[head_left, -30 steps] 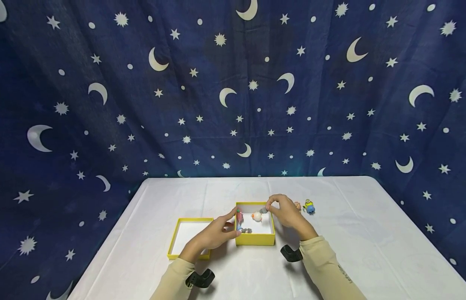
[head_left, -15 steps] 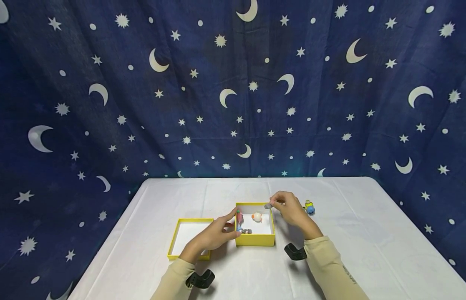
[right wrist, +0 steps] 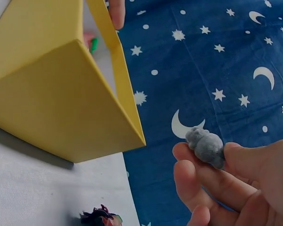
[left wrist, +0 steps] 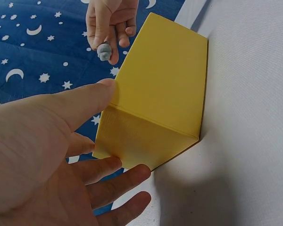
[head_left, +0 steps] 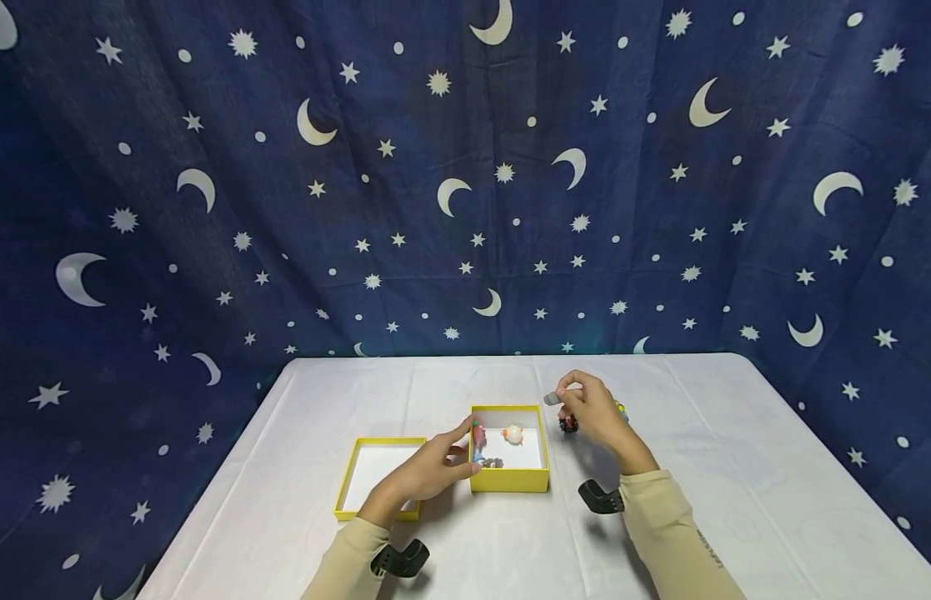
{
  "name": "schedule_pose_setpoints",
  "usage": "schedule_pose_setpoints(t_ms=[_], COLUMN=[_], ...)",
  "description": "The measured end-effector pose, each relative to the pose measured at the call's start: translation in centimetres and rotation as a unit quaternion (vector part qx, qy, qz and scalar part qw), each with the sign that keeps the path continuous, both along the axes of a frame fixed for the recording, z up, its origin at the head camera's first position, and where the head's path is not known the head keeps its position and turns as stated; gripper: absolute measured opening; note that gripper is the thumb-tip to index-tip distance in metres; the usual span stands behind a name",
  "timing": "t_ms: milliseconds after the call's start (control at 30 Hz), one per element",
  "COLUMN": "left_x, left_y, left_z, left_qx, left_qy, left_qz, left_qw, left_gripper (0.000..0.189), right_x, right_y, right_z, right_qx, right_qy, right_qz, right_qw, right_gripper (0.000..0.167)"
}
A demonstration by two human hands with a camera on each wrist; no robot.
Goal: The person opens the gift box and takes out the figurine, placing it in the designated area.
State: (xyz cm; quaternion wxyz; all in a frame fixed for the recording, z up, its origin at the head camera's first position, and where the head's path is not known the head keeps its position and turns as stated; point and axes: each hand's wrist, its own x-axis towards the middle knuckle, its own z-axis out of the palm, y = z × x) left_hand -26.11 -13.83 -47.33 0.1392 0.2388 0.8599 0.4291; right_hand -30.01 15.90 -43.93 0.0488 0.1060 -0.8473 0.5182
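My right hand (head_left: pixel 596 417) pinches a small grey animal figurine (right wrist: pixel 206 147) between thumb and fingers. It holds the figurine (head_left: pixel 552 399) in the air just past the right side of a yellow box (head_left: pixel 510 481). The box has no lid on and is white inside. A round white toy with an orange tip (head_left: pixel 513 434) lies in its middle, a pink toy (head_left: pixel 478 433) by the left wall, and small grey and blue pieces (head_left: pixel 493 462) in the near left corner. With fingers spread, my left hand (head_left: pixel 427 468) touches the box's left side, thumb at the near corner.
A yellow-rimmed lid (head_left: pixel 390 439) lies left of the box, partly behind my left hand. Below the right hand stands a dark figurine (head_left: pixel 568 424). A yellow and blue figure (head_left: pixel 622 410) is mostly hidden behind that hand. Starry cloth (head_left: pixel 405 208) hangs behind the white table (head_left: pixel 735 467).
My right hand has lifted the grey figurine out of the box's far right corner and moved right and away with it. The left hand and the box have stayed put.
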Motion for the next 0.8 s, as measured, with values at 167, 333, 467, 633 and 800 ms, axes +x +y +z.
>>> schedule_pose_setpoints(t_ms=[167, 333, 467, 633, 800], left_x=[-0.1, -0.1, 0.0, 0.0, -0.1], left_y=[0.0, 0.0, 0.0, 0.0, -0.1], left_z=[0.0, 0.0, 0.0, 0.0, -0.1], left_qx=[0.004, 0.002, 0.001, 0.001, 0.000], left_qy=[0.000, 0.000, -0.001, -0.001, 0.006], left_qz=[-0.002, -0.001, 0.001, -0.001, -0.008], left_qw=[1.0000, 1.0000, 1.0000, 1.0000, 1.0000], left_gripper=[0.079, 0.079, 0.079, 0.079, 0.079], right_x=[-0.1, -0.2, -0.2, -0.1, 0.0], right_y=[0.5, 1.0, 1.2, 1.6, 1.9], right_z=[0.0, 0.0, 0.1, 0.2, 0.2], right_qx=[0.001, -0.021, -0.024, -0.016, -0.035], right_qy=[0.024, 0.038, 0.024, -0.002, -0.005], right_qz=[0.006, 0.012, 0.006, -0.013, -0.018], right_qw=[0.9997, 0.9990, 0.9994, 0.9998, 0.9992], right_gripper=[0.007, 0.010, 0.019, 0.025, 0.023])
